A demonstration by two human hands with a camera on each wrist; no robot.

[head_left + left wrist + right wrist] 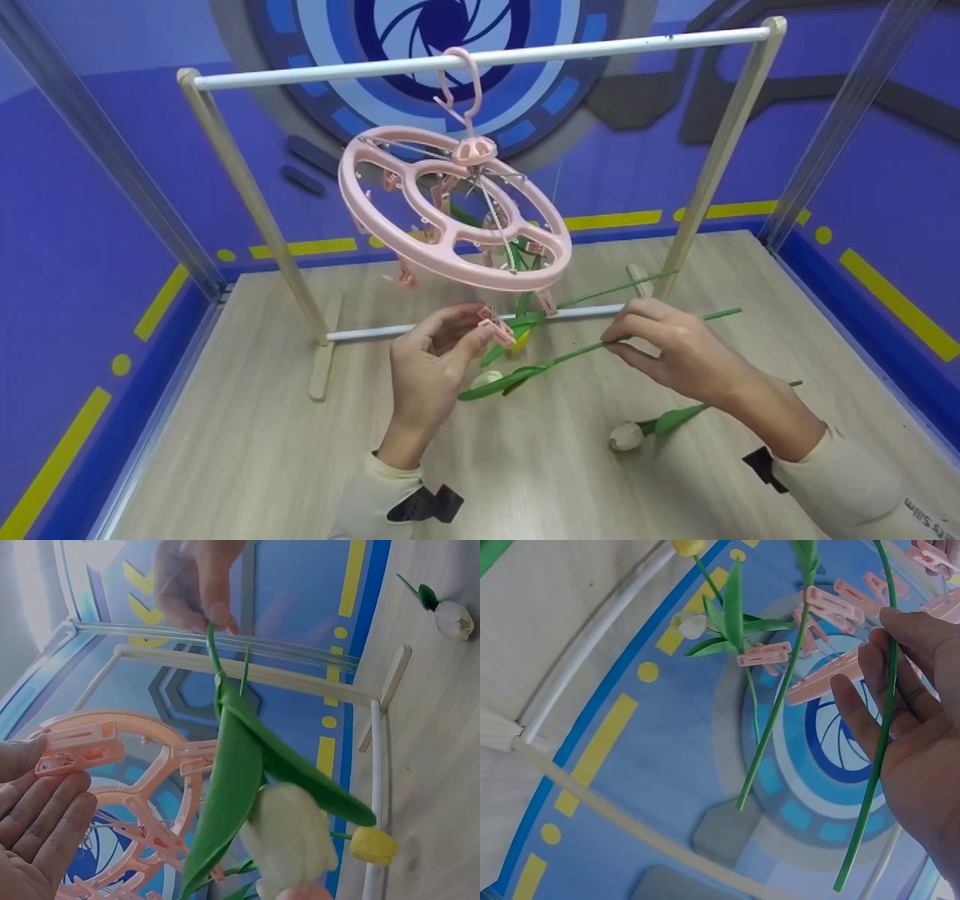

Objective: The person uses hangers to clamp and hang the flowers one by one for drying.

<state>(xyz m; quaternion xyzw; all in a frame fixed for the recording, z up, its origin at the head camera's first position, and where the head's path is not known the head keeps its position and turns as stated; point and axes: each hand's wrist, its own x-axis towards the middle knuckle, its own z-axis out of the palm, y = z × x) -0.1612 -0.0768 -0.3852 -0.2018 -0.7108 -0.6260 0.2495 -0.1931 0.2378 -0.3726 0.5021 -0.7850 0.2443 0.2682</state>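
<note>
My left hand pinches a pink clothespin below the near rim of the round pink clip hanger. Between the thumb and fingers of my right hand is the green stem of an artificial white tulip. Its bloom points left, near the clothespin but apart from it; in the head view its leaf partly covers the bloom. A yellow tulip and another white tulip hang from clothespins on the hanger.
The hanger's hook hangs on the white top rod of a wooden-legged rack. Another white tulip lies on the wooden tabletop by my right forearm. Blue printed panels stand around the table.
</note>
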